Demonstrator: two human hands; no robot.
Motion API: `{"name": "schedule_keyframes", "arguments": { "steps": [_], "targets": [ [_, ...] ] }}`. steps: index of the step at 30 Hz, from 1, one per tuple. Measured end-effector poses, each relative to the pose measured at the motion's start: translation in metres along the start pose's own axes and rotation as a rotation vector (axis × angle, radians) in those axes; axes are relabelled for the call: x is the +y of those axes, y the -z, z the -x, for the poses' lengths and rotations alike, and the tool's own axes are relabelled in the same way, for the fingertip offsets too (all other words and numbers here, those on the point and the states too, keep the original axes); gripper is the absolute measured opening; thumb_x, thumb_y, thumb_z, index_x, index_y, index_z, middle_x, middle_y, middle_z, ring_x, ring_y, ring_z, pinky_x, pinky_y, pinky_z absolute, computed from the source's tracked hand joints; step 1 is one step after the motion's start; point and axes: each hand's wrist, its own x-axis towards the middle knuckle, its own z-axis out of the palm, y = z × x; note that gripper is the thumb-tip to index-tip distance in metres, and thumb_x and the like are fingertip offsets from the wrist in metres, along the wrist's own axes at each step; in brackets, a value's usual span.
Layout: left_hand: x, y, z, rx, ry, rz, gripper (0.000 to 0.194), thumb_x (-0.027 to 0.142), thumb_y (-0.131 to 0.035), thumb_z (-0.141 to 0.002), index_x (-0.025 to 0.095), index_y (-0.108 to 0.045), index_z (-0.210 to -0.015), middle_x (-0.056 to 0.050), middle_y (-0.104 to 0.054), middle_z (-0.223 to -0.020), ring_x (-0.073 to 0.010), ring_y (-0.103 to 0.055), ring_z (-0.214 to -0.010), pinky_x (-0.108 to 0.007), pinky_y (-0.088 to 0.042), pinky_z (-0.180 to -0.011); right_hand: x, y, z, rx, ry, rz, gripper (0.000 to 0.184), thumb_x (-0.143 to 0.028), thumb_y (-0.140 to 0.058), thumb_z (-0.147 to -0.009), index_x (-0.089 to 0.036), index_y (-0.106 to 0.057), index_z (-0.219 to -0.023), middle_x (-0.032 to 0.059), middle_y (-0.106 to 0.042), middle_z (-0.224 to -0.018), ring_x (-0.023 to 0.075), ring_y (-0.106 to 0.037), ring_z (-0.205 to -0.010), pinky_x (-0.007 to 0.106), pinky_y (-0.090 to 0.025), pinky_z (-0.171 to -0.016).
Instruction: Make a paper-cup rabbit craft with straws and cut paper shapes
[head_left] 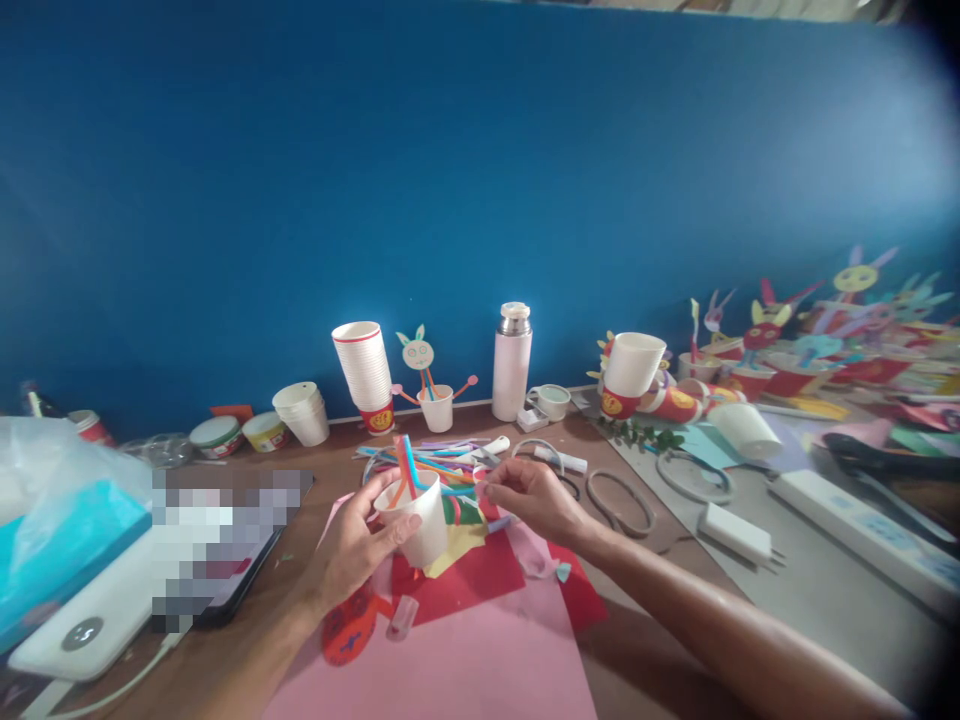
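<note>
The left hand (352,545) is wrapped around a white paper cup (420,520), fingers curled on its side and thumb toward the rim, holding it just above the red paper (465,580) that lies on the pink sheet (465,670). The right hand (529,495), just right of the cup, has its fingertips pressed together in a pinch on what looks like a small bit of paper strip; exactly what it grips is too small to tell. In the cup stand several coloured strips (409,465), red, blue and orange, leaning out over the rim. Too hard a squeeze could dent the thin cup, and tilting it could let the loose strips slide out onto the pile of strips (442,460) behind the cup. Further behind the cup, by the blue wall, stand a tall cup stack (364,370), a shorter stack (304,412), a finished rabbit cup (435,400) holding its strips, and a white flask (512,362).
</note>
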Motion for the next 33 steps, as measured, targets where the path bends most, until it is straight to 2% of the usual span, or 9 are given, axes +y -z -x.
{"name": "schedule_keyframes", "arguments": {
  "steps": [5, 10, 13, 17, 20, 22, 27, 30, 33],
  "targets": [
    [0.001, -0.002, 0.001, 0.033, 0.065, 0.06, 0.054, 0.047, -0.056, -0.069, 0.016, -0.055, -0.113, -0.007, -0.068, -0.098, -0.0273, -0.061, -0.09, -0.029, -0.051, -0.067, 0.005, 0.005, -0.004, 0.016, -0.009, 0.051, 0.02, -0.034, -0.055, -0.074, -0.015, -0.056, -0.068, -0.0024, -0.051, -0.057, 0.008, -0.042, -0.051, 0.019, -0.03, -0.045],
    [0.002, -0.002, 0.0, 0.012, 0.147, 0.146, 0.053, 0.05, -0.05, -0.073, 0.014, -0.056, -0.112, -0.01, -0.068, -0.094, -0.0235, -0.064, -0.074, -0.031, -0.049, -0.06, 0.006, 0.008, -0.006, 0.027, -0.009, 0.089, 0.018, -0.031, -0.054, -0.074, -0.016, -0.056, -0.065, -0.0031, -0.05, -0.055, 0.0075, -0.04, -0.05, 0.018, -0.029, -0.045],
    [0.004, 0.001, -0.001, 0.108, 0.147, 0.1, 0.054, 0.051, -0.05, -0.072, 0.016, -0.055, -0.112, -0.01, -0.067, -0.093, -0.0212, -0.063, -0.068, -0.029, -0.048, -0.055, 0.009, 0.007, -0.006, 0.028, -0.019, 0.071, 0.019, -0.032, -0.054, -0.074, -0.015, -0.055, -0.066, -0.0024, -0.052, -0.057, 0.0083, -0.043, -0.051, 0.018, -0.03, -0.046],
    [0.011, 0.006, 0.003, 0.354, -0.107, -0.055, 0.036, 0.043, -0.05, -0.075, 0.019, -0.057, -0.101, -0.006, -0.063, -0.097, -0.0209, -0.059, -0.086, -0.027, -0.046, -0.068, 0.012, 0.006, -0.006, 0.028, -0.02, 0.027, 0.019, -0.033, -0.053, -0.074, -0.015, -0.055, -0.067, -0.0016, -0.054, -0.058, 0.0094, -0.047, -0.053, 0.019, -0.033, -0.048],
    [0.017, 0.004, 0.013, 0.439, -0.287, -0.102, 0.023, 0.034, -0.048, -0.079, 0.019, -0.055, -0.095, -0.004, -0.06, -0.094, -0.0183, -0.055, -0.088, -0.026, -0.044, -0.074, 0.01, 0.005, -0.007, 0.037, -0.039, -0.041, 0.022, -0.035, -0.055, -0.073, -0.016, -0.052, -0.063, -0.0017, -0.053, -0.056, 0.0097, -0.047, -0.053, 0.02, -0.035, -0.05],
    [0.018, -0.002, 0.021, 0.422, -0.363, -0.138, 0.018, 0.03, -0.047, -0.08, 0.019, -0.056, -0.091, -0.004, -0.059, -0.09, -0.0173, -0.055, -0.084, -0.025, -0.044, -0.073, 0.008, 0.003, -0.007, 0.032, -0.084, -0.148, 0.026, -0.038, -0.057, -0.071, -0.016, -0.05, -0.061, -0.0018, -0.053, -0.055, 0.0095, -0.047, -0.051, 0.021, -0.036, -0.049],
    [0.012, -0.016, 0.034, 0.215, -0.481, -0.273, 0.015, 0.02, -0.047, -0.078, 0.02, -0.061, -0.084, -0.003, -0.061, -0.08, -0.0164, -0.056, -0.075, -0.025, -0.045, -0.069, 0.002, -0.001, -0.007, 0.014, -0.214, -0.446, 0.029, -0.04, -0.063, -0.065, -0.016, -0.047, -0.059, -0.0029, -0.052, -0.05, 0.0073, -0.044, -0.044, 0.021, -0.035, -0.046],
    [0.011, -0.021, 0.036, 0.154, -0.48, -0.335, 0.016, 0.017, -0.048, -0.078, 0.019, -0.062, -0.086, -0.004, -0.063, -0.078, -0.0166, -0.058, -0.074, -0.024, -0.046, -0.068, -0.002, -0.004, -0.005, 0.026, -0.212, -0.472, 0.028, -0.037, -0.064, -0.065, -0.015, -0.049, -0.058, -0.0025, -0.053, -0.051, 0.0075, -0.045, -0.045, 0.021, -0.037, -0.047],
    [0.011, -0.029, 0.039, 0.108, -0.49, -0.419, 0.021, 0.015, -0.045, -0.079, 0.02, -0.06, -0.093, -0.006, -0.064, -0.093, -0.0178, -0.059, -0.087, -0.026, -0.046, -0.077, -0.004, -0.008, -0.001, 0.031, -0.169, -0.401, 0.027, -0.037, -0.062, -0.068, -0.014, -0.051, -0.059, -0.0002, -0.056, -0.056, 0.0089, -0.049, -0.05, 0.022, -0.039, -0.051]
  ]
}}
